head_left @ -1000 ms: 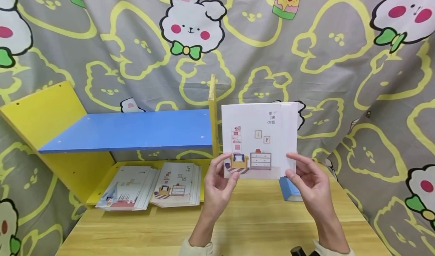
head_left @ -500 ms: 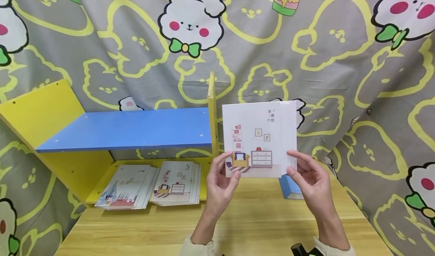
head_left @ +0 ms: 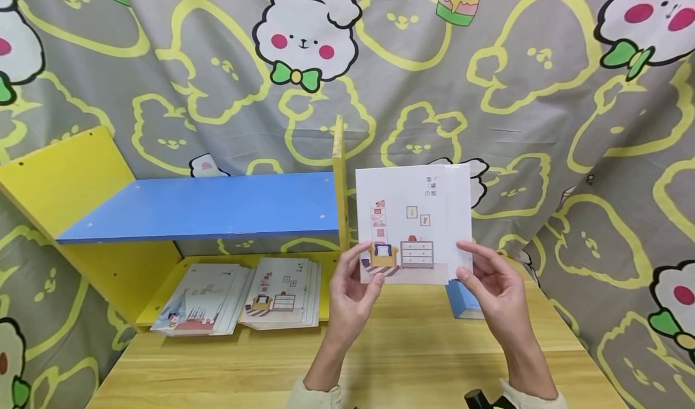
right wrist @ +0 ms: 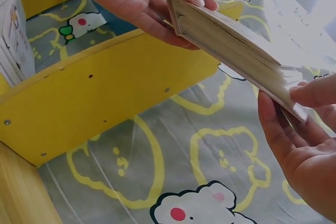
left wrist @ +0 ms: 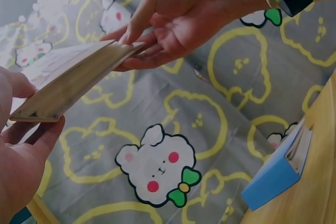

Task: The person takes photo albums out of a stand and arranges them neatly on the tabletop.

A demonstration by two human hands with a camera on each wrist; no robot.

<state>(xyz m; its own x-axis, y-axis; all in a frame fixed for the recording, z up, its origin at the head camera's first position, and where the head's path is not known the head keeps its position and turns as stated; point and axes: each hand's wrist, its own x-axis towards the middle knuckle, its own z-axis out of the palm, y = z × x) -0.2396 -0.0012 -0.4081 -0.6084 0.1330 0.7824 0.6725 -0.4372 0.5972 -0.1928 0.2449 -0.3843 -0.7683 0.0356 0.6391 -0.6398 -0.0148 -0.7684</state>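
Observation:
A white book [head_left: 404, 225] with a drawn armchair and chest of drawers on its cover is raised above the table, its cover towards the head camera. My left hand [head_left: 353, 294] pinches its lower left edge, thumb in front and fingers behind. On the lower right edge, my right hand [head_left: 501, 291] pinches it the same way. The right wrist view shows the book's thick page block [head_left: 458, 228] from below, between two stiff covers. Behind the right hand, a blue book [head_left: 464, 300] stands on the table, partly hidden by the white book and hand.
A yellow shelf unit [head_left: 76, 161] with a blue shelf board [head_left: 217, 207] stands on the left. Two leaning groups of white books, a left group [head_left: 201, 300] and a right group [head_left: 279, 294], fill its lower level. A patterned curtain [head_left: 412, 113] hangs behind the wooden table [head_left: 244, 370].
The white book's right side has shifted very slightly left and turned a little. Both hands keep their hold on it. The head view has tilted slightly; the shelf books have not moved.

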